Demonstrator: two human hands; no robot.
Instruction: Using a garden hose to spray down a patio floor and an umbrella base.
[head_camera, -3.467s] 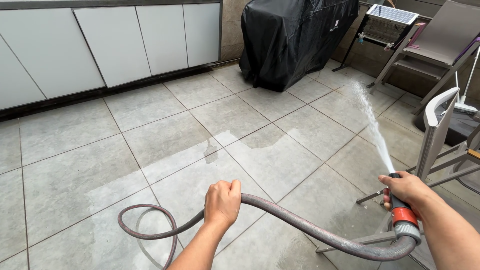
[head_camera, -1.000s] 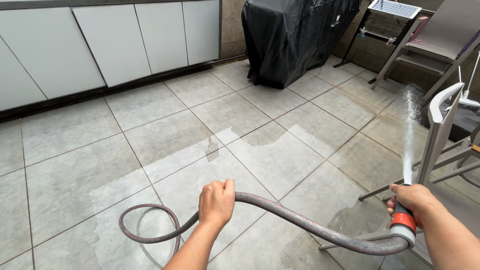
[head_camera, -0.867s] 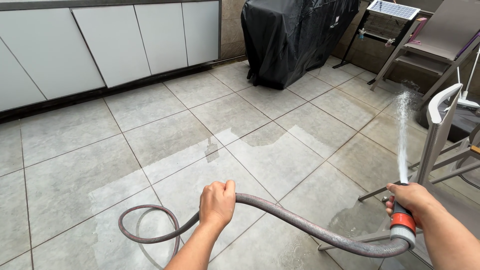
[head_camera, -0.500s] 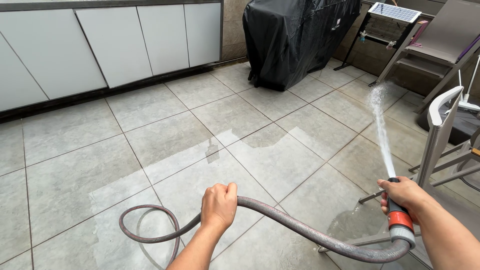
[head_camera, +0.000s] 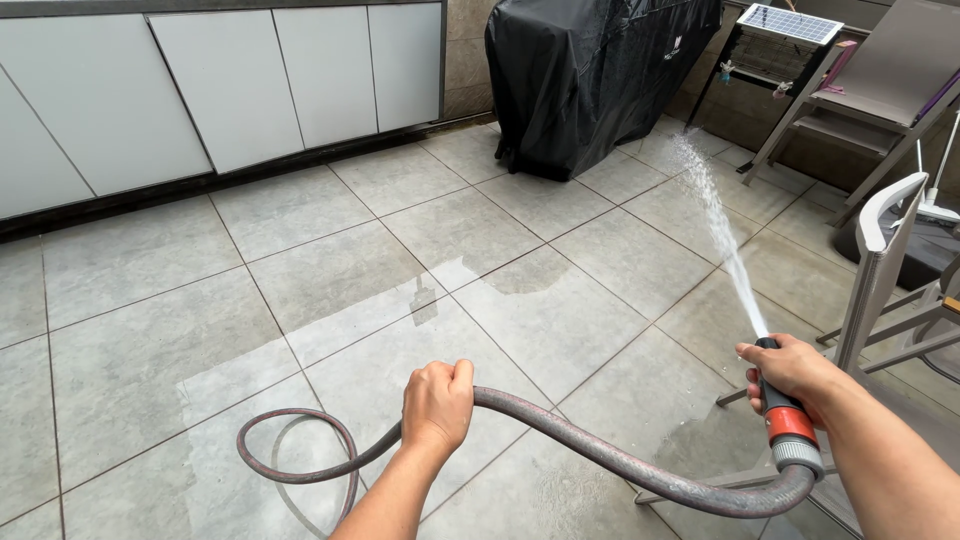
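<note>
Water sprays in a thin white jet (head_camera: 715, 225) from the black and orange nozzle (head_camera: 783, 415) of a long grey-red rubber garden hose (head_camera: 610, 460), which the right hand (head_camera: 795, 375) clamps at the right edge of the view. From there the hose bends back under that wrist and runs left across the wet grey floor tiles (head_camera: 330, 300) into the left hand (head_camera: 436, 402), fisted tight around it, then curls into a loop on the tiles at lower left. Hands sit well apart, joined only by the hose, with a grey metal chair (head_camera: 880, 260) just right of the nozzle.
</note>
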